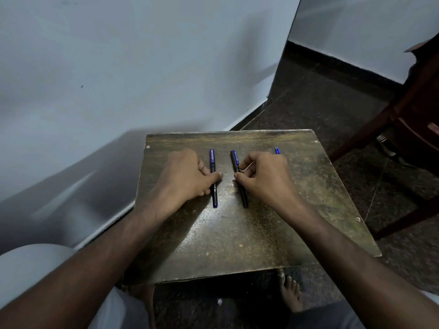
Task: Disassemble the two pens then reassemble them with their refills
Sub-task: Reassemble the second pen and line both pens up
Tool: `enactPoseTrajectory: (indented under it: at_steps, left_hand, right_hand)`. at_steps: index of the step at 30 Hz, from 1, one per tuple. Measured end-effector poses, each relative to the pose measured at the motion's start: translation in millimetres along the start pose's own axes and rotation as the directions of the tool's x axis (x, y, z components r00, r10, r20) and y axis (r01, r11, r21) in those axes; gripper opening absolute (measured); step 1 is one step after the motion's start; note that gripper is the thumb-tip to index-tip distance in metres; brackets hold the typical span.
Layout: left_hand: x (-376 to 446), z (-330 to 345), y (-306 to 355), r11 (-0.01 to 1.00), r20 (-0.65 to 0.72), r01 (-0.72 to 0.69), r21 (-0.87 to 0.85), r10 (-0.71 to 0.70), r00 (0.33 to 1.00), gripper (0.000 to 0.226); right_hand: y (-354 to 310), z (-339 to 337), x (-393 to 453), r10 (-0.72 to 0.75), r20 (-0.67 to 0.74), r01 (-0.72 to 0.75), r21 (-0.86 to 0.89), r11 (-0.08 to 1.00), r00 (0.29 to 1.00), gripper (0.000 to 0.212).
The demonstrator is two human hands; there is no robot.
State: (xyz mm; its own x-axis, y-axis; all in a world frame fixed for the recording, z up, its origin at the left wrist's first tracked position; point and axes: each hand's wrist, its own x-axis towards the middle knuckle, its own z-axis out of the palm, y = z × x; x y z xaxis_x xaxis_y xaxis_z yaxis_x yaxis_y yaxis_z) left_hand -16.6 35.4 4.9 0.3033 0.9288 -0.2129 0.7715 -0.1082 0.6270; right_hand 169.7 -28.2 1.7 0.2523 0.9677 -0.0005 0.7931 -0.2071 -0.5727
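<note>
- The left hand (184, 173) lay curled over the left pen (213, 178), thumb and fingers pinching its barrel at mid-length.
- The right hand (262, 175) pinched the right pen (239, 178) between thumb and bent forefinger, just below its cap.
- Both pens lay flat on the counter (237, 233), side by side and apart, dark slim barrels with blue caps pointing away from the person.
- A small blue piece (277, 150) showed past the right hand's knuckles; I could not tell what it was.
- Beyond stood a pale wall (118, 67).

Bare forearms (332, 233), pale grey trousers (31, 269)
</note>
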Motion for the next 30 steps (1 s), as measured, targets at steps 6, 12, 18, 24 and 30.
enactPoseTrajectory:
  at_steps: [6,12,18,24,30]
  left_hand:
    - [-6.2,17.4,11.9,0.999,0.024,-0.046,-0.007,0.046,0.999,0.043]
    - [-8.2,9.1,11.2,0.995,0.069,-0.016,-0.099,0.023,0.997,0.025]
    - [-10.4,2.8,12.1,0.980,0.115,0.024,-0.200,-0.001,0.993,0.013]
    - [-10.3,1.1,8.6,0.965,0.138,0.029,-0.262,0.008,0.990,0.006]
    - [-9.8,5.0,8.8,0.966,0.135,0.006,-0.258,0.030,0.990,0.007]
  right_hand:
    - [3.0,-0.6,1.3,0.003,-0.015,-0.003,-0.017,1.000,1.000,0.012]
    - [0.1,-1.4,-1.7,-0.022,0.022,0.022,0.005,1.000,1.000,0.022]
    - [-2.3,1.0,-4.9,-0.022,0.032,0.022,0.019,1.000,0.999,0.025]
    - [-5.6,1.2,-8.1,-0.038,0.050,0.036,0.036,0.999,0.998,0.022]
    - [-3.5,-5.9,-5.9,-0.071,0.045,0.071,-0.002,0.997,0.996,0.013]
